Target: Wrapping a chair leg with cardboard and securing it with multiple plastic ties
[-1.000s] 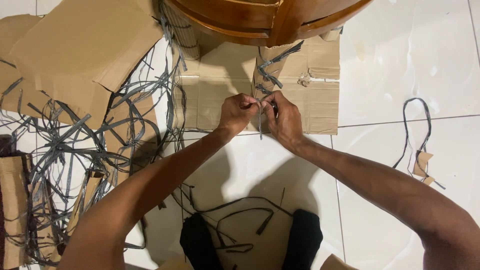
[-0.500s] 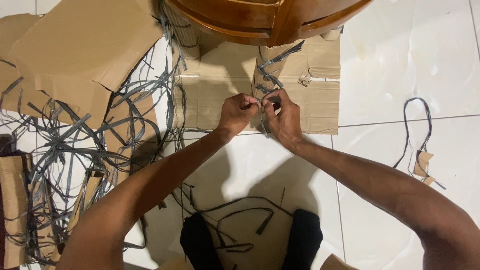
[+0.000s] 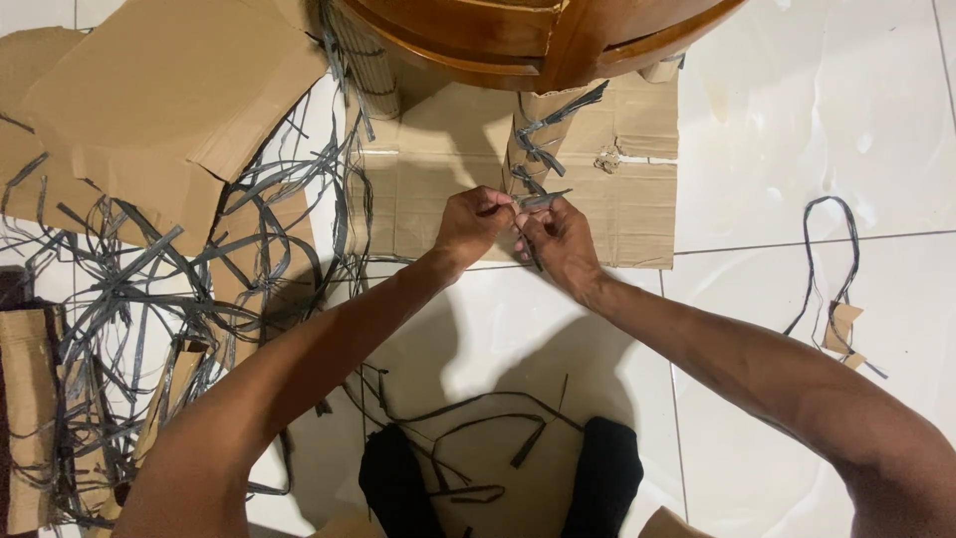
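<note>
Since half a second ago, your right hand point(image 3: 560, 237) is sitting slightly lower, and the dark strap's point(image 3: 543, 199) free end is now sticking out sideways above it. Both hands are working just below the cardboard-wrapped leg point(image 3: 533, 134) of the wooden furniture. Your left hand point(image 3: 474, 221) is pinching the strap with closed fingertips; your right is gripping it too. The strap's long axis is running across, between the hands, equally near both.
</note>
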